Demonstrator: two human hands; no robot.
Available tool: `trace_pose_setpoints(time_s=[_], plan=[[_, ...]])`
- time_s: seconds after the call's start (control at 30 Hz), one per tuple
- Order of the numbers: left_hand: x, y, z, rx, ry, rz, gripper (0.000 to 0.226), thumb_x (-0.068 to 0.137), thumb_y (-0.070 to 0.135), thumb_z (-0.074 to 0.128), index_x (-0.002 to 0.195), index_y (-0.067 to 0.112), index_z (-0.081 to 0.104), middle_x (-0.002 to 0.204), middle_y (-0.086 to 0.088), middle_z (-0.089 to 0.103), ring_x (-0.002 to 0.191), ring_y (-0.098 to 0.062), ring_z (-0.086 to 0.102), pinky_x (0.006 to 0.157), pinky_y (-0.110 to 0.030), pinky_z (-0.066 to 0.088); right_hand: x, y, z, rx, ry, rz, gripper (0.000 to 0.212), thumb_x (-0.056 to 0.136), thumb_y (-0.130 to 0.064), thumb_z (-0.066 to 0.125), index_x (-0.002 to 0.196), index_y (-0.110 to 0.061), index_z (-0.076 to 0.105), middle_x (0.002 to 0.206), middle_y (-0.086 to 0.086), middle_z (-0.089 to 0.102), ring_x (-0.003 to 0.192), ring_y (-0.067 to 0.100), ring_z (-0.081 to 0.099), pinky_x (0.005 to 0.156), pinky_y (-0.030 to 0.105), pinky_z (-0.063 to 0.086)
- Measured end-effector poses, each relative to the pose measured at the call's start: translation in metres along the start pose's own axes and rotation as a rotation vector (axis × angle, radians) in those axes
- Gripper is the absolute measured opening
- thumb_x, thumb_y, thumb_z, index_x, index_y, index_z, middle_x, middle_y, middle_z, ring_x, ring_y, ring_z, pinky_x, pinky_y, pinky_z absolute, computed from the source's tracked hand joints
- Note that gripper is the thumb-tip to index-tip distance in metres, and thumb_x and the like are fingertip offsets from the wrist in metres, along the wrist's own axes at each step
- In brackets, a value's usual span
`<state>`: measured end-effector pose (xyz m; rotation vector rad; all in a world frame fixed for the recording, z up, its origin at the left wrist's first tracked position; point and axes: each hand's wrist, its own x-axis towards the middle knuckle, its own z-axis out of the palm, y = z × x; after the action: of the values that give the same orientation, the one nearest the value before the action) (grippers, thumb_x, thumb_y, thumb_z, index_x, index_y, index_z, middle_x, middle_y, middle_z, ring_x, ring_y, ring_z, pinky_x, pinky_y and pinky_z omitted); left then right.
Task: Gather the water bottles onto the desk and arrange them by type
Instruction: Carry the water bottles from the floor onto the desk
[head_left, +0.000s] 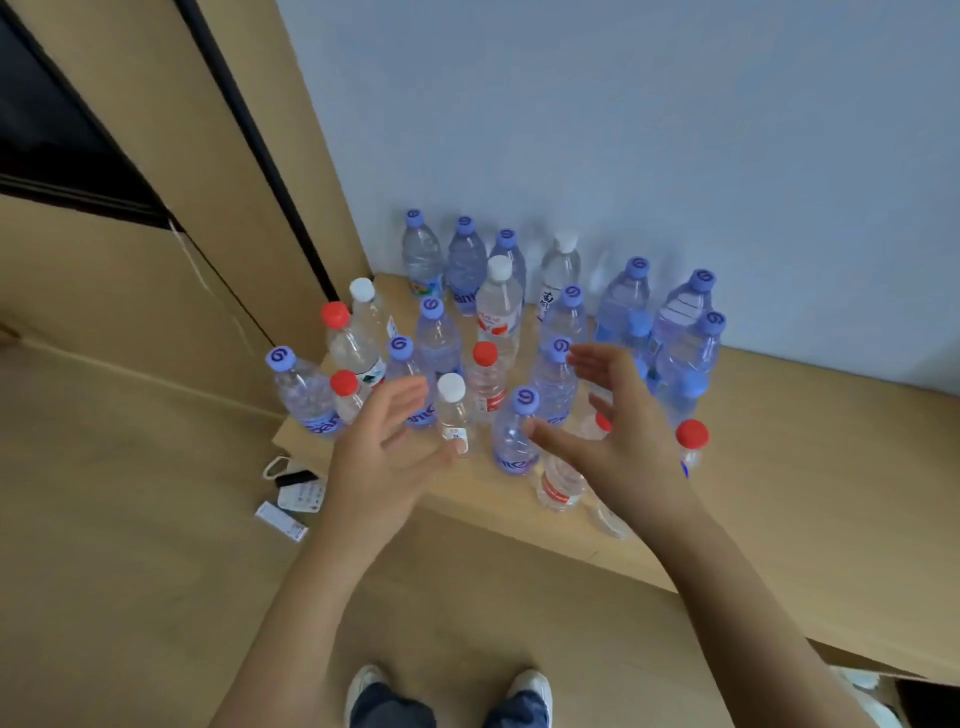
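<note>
Both forearms are bare, no sleeves showing. The person wears dark blue trousers (519, 712) and white shoes (363, 683).

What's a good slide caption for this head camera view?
Both open hands, left hand and right hand, hover over mixed water bottles on the desk.
</note>
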<state>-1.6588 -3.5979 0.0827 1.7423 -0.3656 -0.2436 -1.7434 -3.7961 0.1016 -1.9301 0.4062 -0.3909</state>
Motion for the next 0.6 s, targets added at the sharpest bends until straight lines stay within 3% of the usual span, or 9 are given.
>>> trace_pose_setpoints(time_s=[0.1,0.2,0.3,0.4,0.6], plan=[[-0.012,-0.002,-0.052,-0.012,0.098,-0.001,0.057,0.069,0.015,0.086,0.118,0.028,0.060,0.122,0.014,0.066,0.119,0.003,0.058,0.101,-0.020,0.048,0.005,-0.025,0.048,0.004,-0.102,-0.058,0.063,0.071,-0.027,0.085,0.123,-0.029,0.049,0.122,-0.024,0.055,0.118,-0.009,0.049,0.091,0.005,0.037],[-0.025,-0.011,-0.111,-0.023,0.206,-0.027,0.056,0.064,0.027,0.084,0.114,0.035,0.059,0.120,0.018,0.066,0.119,0.003,0.058,0.100,-0.019,0.047,0.006,-0.052,0.106,0.042,-0.191,-0.090,0.064,0.070,-0.031,0.086,0.124,-0.030,0.050,0.121,-0.024,0.056,0.118,-0.006,0.051,0.092,0.009,0.039],[-0.039,-0.024,-0.177,-0.022,0.288,-0.044,0.054,0.065,0.028,0.084,0.111,0.041,0.059,0.119,0.021,0.066,0.119,0.002,0.058,0.097,-0.015,0.047,0.004,-0.081,0.174,0.073,-0.255,-0.116,0.065,0.070,-0.028,0.087,0.123,-0.034,0.049,0.117,-0.025,0.058,0.114,-0.009,0.052,0.088,0.005,0.039],[-0.051,-0.037,-0.246,-0.023,0.364,-0.056,0.055,0.073,0.015,0.085,0.109,0.048,0.059,0.120,0.025,0.065,0.121,0.002,0.057,0.100,-0.021,0.044,0.000,-0.112,0.246,0.109,-0.343,-0.153,0.067,0.072,-0.023,0.087,0.125,-0.031,0.047,0.123,-0.021,0.055,0.121,-0.007,0.048,0.096,0.009,0.039],[-0.082,-0.051,-0.379,-0.027,0.550,-0.085,0.057,0.064,0.027,0.083,0.114,0.038,0.057,0.115,0.026,0.066,0.117,0.004,0.058,0.106,-0.030,0.044,-0.012,-0.177,0.395,0.136,-0.542,-0.208,0.073,0.073,-0.030,0.086,0.133,-0.029,0.045,0.133,-0.011,0.053,0.127,-0.003,0.045,0.090,0.004,0.039]])
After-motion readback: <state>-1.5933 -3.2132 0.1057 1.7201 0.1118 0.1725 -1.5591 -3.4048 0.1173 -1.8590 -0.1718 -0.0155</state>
